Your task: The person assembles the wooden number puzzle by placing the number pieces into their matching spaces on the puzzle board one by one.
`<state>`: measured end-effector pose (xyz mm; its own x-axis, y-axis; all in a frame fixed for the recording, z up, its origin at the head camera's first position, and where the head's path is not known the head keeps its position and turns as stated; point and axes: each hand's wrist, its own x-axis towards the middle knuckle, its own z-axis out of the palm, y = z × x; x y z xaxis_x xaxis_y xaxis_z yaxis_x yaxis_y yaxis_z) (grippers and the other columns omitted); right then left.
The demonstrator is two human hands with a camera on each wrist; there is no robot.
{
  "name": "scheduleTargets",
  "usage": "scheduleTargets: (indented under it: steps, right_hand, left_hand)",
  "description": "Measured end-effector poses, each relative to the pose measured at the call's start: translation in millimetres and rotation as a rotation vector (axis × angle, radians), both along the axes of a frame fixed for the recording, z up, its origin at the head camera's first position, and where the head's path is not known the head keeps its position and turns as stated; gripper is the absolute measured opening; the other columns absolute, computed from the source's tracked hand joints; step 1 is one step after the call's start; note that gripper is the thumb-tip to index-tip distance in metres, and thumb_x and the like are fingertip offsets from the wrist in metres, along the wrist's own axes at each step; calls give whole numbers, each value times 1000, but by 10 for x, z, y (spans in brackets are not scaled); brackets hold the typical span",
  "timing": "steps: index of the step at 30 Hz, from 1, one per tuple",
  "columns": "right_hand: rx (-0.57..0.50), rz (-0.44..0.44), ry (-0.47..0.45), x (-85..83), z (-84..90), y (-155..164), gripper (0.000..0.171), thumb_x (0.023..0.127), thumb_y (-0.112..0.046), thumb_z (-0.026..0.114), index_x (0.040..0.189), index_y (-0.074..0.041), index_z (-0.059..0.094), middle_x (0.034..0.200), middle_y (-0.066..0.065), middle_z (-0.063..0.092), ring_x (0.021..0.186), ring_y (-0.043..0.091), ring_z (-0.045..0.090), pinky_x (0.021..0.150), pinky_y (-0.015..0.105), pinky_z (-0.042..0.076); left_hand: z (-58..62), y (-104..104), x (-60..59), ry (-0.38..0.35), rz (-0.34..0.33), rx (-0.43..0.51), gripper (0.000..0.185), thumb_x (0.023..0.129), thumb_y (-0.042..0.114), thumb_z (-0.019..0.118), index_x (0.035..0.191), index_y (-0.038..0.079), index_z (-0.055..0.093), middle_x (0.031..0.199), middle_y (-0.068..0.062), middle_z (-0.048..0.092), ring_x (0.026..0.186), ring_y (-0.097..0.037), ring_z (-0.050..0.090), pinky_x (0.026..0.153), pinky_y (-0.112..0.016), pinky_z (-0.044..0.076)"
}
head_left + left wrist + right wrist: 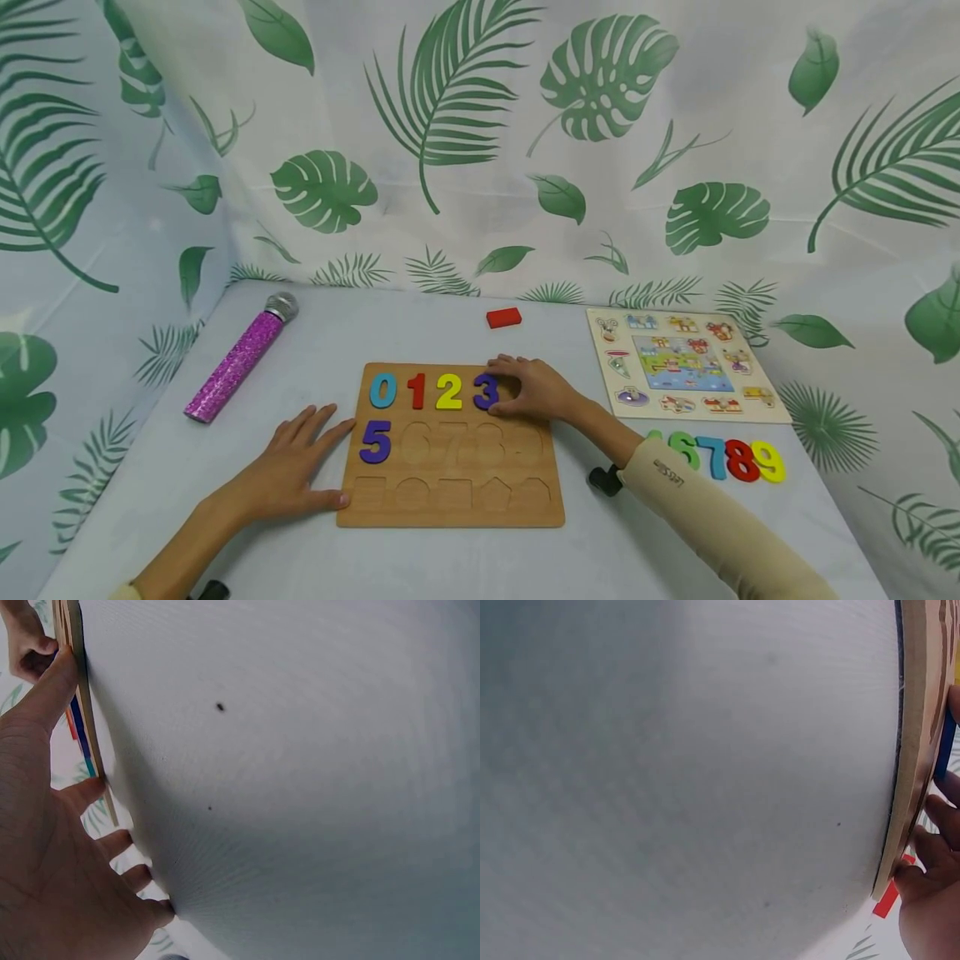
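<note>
The purple 3 (486,392) sat in the top row of the wooden board (450,471), near its far edge and toward its far right corner, just beside the yellow 2 (449,393). The right hand (536,389) pinched it between thumb and fingers; whether it lay fully down in a recess could not be told. The likeliest trouble seemed a jam: had the 3 been slightly turned, a press might have wedged one end on the recess's rim. A sideways push might also have skewed the board on the table (315,367), since the left hand (281,471), its fingers spread wide, merely touched the board's left edge with thumb and fingertip and gripped nothing. The right sleeve (720,508) looked like another hazard: in the head view it hid most of a green piece (655,434), next to the green 6 (684,450), blue 7 (715,456), red 8 (742,461) and yellow 9 (769,462). A low drag of that forearm could have scattered them toward the table's right edge. The purple 5 (377,442), by the board's left edge, risked a knock from the left fingers.
</note>
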<state>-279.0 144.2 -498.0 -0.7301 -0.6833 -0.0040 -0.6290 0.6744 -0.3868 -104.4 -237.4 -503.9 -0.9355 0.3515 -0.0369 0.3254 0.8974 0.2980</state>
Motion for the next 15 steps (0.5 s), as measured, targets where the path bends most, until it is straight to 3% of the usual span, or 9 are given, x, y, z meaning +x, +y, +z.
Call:
scheduleTargets:
  steps: [15]
  right_hand:
    - [14, 3, -32, 25, 39, -29, 68, 73, -55, 72, 130, -22, 56, 137, 0, 47, 131, 22, 35, 107, 48, 26]
  left_hand:
    - [21, 2, -1, 17, -7, -3, 99, 68, 79, 52, 146, 22, 32, 150, -14, 22, 135, -41, 14, 104, -61, 16]
